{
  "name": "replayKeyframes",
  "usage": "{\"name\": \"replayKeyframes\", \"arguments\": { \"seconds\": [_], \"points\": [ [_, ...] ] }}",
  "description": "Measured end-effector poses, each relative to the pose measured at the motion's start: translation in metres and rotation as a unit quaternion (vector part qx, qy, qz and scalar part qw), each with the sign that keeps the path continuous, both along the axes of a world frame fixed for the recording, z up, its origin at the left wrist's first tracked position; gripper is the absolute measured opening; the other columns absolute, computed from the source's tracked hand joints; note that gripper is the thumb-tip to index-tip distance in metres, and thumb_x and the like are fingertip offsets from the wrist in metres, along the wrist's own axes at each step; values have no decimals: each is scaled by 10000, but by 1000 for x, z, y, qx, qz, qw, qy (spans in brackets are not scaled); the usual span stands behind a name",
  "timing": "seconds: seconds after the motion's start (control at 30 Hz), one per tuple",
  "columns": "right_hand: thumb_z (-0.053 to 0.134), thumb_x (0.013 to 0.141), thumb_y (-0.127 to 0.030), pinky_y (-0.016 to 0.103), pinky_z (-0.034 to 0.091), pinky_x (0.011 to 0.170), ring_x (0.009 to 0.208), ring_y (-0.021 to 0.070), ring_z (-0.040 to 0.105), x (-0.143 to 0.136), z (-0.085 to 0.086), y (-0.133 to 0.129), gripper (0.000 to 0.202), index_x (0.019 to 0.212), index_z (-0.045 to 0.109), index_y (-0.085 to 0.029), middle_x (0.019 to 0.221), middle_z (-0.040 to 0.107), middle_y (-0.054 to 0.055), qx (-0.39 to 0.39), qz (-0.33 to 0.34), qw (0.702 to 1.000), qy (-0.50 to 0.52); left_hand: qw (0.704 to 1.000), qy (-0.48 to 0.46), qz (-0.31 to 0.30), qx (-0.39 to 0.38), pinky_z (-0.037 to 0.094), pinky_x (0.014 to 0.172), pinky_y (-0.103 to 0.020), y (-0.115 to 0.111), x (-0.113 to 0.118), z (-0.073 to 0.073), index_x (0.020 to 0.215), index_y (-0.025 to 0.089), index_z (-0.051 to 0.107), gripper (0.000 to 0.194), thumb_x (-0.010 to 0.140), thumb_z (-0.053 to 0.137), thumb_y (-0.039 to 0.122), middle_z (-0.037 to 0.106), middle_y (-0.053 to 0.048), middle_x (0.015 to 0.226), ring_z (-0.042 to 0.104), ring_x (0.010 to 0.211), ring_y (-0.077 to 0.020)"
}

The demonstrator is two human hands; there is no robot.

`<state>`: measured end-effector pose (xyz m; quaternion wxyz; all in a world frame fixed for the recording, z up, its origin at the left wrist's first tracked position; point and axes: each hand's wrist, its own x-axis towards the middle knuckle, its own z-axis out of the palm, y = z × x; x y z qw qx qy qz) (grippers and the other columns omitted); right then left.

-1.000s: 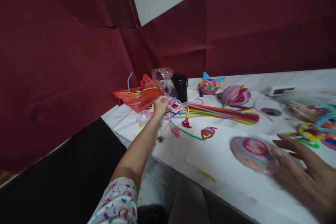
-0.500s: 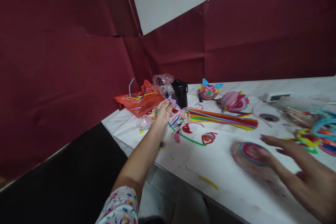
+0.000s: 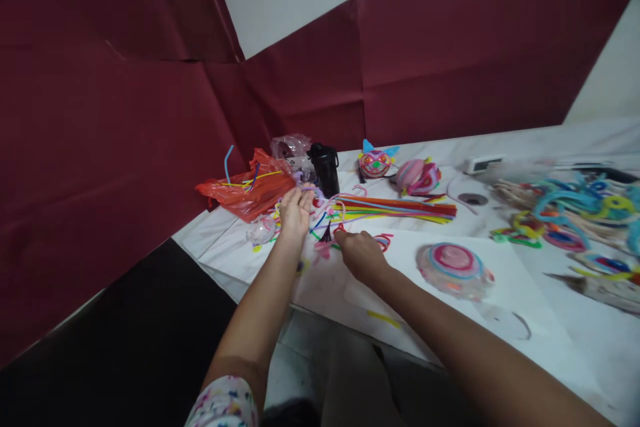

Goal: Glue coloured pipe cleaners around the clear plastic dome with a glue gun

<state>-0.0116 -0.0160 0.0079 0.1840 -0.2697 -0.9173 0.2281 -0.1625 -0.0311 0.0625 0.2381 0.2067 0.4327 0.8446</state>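
My left hand (image 3: pixel 295 212) rests over a pile of small craft pieces, its fingers stretched out beside a light purple fuzzy strand (image 3: pixel 313 191). Lower and to the right, my right hand (image 3: pixel 364 256) has its fingers closed, with the fingertips at a small red pipe-cleaner piece (image 3: pixel 340 227). A dark tassel (image 3: pixel 327 233) and a pink piece (image 3: pixel 323 248) lie left of those fingertips. Behind the right hand, a red-rimmed pipe-cleaner eye shape (image 3: pixel 384 241) is partly hidden. A bundle of coloured pipe cleaners (image 3: pixel 400 209) lies beyond both hands.
A black cup (image 3: pixel 325 170) stands behind the pile, with an orange plastic bag (image 3: pixel 250 193) to its left. Two decorated round crafts, one with a face (image 3: pixel 376 163), sit at the back. A clear dome with coiled rings (image 3: pixel 455 267) lies at right, near tangled pipe cleaners (image 3: pixel 565 207).
My right hand has moved left from beside the ringed dome to the red piece, and its fingers have closed. The view has swung right; my left hand stays at the pile.
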Motion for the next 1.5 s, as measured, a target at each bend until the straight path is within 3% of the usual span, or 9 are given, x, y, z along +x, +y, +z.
{"name": "replayKeyframes", "arguments": {
  "seconds": [0.2, 0.4, 0.6, 0.83, 1.1, 1.2, 1.33, 1.43, 1.5],
  "points": [
    [593, 905, -375, 468, 495, 898, 1066, 231, 571, 20, 0, 16, 368, 1218, 548, -186, 1234, 562, 85, -102, 7, 990, 93, 994, 96, -7, -42, 562, 671, -247, -5, 10, 2, 818, 190, 480, 129, 848, 605, 177, 662, 22, 687, 703, 639, -126],
    [407, 970, -462, 425, 516, 886, 1036, 209, 619, 55, 33, 34, 403, 1222, 544, -179, 1161, 633, 95, -248, 23, 939, 237, 961, 260, -61, -72, 494, 555, -174, -14, 52, 14, 792, 182, 598, 124, 752, 716, 188, 634, 42, 650, 643, 554, -98],
    [561, 810, -610, 363, 577, 676, 708, 190, 680, 94, 49, 15, 561, 1162, 576, -173, 933, 697, 83, -293, 77, 913, 275, 827, 534, -157, -85, 463, 524, -160, -29, 91, 15, 801, 178, 687, 49, 792, 642, 163, 630, 45, 644, 595, 544, -77],
    [502, 909, -427, 257, 425, 523, 528, 131, 543, 142, 24, 6, 324, 778, 665, -180, 618, 614, 18, -97, 19, 957, 271, 836, 391, -335, -188, 420, 382, -150, -39, 108, -9, 796, 142, 639, 206, 725, 723, 316, 589, 46, 532, 520, 401, -63],
    [480, 922, -243, 344, 421, 697, 718, 181, 571, 197, -17, -38, 197, 945, 673, -204, 773, 660, 53, 36, 32, 954, 295, 676, 248, -629, -293, 361, 376, -168, -74, 132, -29, 735, 110, 634, 492, 673, 717, 591, 587, 9, 575, 463, 400, -51],
    [464, 955, -298, 303, 482, 709, 793, 166, 626, 210, -25, -55, 219, 1025, 659, -228, 877, 684, 52, -192, 90, 939, 270, 650, 391, -581, -295, 360, 433, -174, -80, 133, -34, 761, 106, 668, 351, 813, 638, 452, 573, 11, 575, 460, 438, -56],
    [528, 909, -488, 321, 548, 650, 735, 181, 670, 213, -29, -64, 341, 1049, 633, -196, 839, 683, 60, -546, 113, 793, 246, 577, 640, -465, -203, 416, 627, -203, -82, 138, -34, 832, 128, 696, 202, 908, 542, 233, 645, -28, 712, 579, 666, -111],
    [669, 815, -489, 275, 537, 573, 638, 151, 654, 207, -30, -66, 342, 921, 590, -173, 785, 677, 48, -665, 52, 702, 249, 504, 735, -420, -173, 417, 655, -197, -82, 146, -32, 890, 151, 696, 202, 933, 505, 201, 658, -37, 789, 604, 727, -119],
    [713, 773, -495, 246, 518, 531, 555, 116, 612, 203, -29, -65, 365, 846, 557, -173, 733, 666, 30, -677, 32, 694, 244, 472, 766, -403, -167, 407, 618, -182, -82, 150, -32, 921, 167, 691, 202, 939, 492, 197, 656, -29, 799, 603, 698, -108]
  ]
}}
